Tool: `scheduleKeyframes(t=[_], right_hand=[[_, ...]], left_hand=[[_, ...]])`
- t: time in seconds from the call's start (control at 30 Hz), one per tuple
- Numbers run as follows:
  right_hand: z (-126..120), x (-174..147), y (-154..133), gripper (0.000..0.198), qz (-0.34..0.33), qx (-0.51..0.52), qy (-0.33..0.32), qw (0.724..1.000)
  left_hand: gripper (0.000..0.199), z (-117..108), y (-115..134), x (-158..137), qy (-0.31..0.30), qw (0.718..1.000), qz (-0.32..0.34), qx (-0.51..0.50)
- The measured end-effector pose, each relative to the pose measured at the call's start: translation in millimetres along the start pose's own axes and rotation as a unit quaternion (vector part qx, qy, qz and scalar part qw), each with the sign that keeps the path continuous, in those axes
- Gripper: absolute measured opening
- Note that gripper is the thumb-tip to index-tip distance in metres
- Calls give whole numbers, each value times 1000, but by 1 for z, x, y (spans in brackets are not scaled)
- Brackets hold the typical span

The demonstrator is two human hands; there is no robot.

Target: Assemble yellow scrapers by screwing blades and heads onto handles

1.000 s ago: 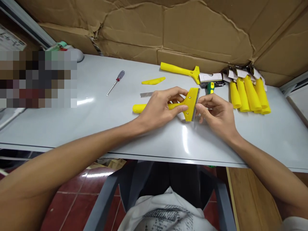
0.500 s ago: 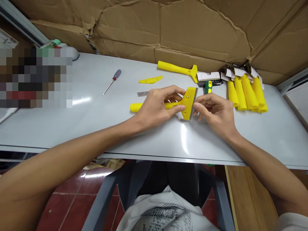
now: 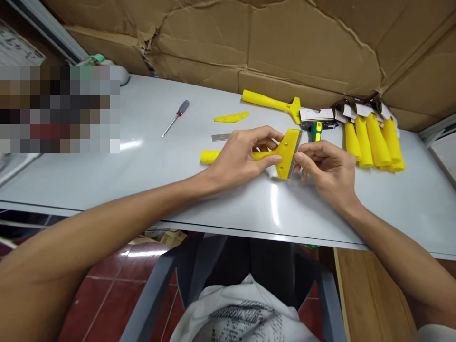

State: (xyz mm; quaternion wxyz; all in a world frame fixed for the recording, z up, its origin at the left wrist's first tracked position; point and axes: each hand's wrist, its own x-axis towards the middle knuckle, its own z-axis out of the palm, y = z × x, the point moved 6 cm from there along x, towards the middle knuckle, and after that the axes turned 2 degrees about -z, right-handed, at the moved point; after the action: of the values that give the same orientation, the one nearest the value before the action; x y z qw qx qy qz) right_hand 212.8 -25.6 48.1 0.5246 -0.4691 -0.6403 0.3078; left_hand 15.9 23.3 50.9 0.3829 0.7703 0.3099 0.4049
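My left hand (image 3: 238, 159) is closed around the neck of a yellow scraper (image 3: 288, 149), thumb on top. The scraper's handle points left and its wide head faces right, with two small screws showing. Along the right edge of the head runs a thin metal blade (image 3: 295, 156). My right hand (image 3: 329, 171) pinches the middle of that blade edge between thumb and fingers; the fingertips behind it are partly hidden. Just beyond my left hand lie a loose blade (image 3: 220, 137) and a flat yellow plastic piece (image 3: 231, 117).
A screwdriver (image 3: 175, 118) lies on the left of the white table (image 3: 142, 180). Farther back are another yellow scraper handle (image 3: 267, 99), a blade package (image 3: 317, 115) and a green-yellow tool handle (image 3: 316, 131). Several packaged yellow scrapers (image 3: 377, 142) lie at the right, before a cardboard wall (image 3: 302, 47).
The whole scene has shifted slightly right in the view as the camera turned. Both hands keep the same hold on the scraper and its blade edge.
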Motion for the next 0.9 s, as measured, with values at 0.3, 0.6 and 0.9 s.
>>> scheduleKeyframes(t=[0.3, 0.6, 0.9], right_hand=[[0, -2, -7, 37, -5, -12, 30, 999], [3, -2, -7, 30, -8, -16, 14, 1000], [-54, 26, -22, 11, 9, -380, 22, 925]], left_hand=[[41, -3, 1, 3, -2, 1000, -8, -12], [40, -4, -2, 6, 3, 1000, -21, -23], [31, -2, 1, 4, 0, 997, -71, 3]])
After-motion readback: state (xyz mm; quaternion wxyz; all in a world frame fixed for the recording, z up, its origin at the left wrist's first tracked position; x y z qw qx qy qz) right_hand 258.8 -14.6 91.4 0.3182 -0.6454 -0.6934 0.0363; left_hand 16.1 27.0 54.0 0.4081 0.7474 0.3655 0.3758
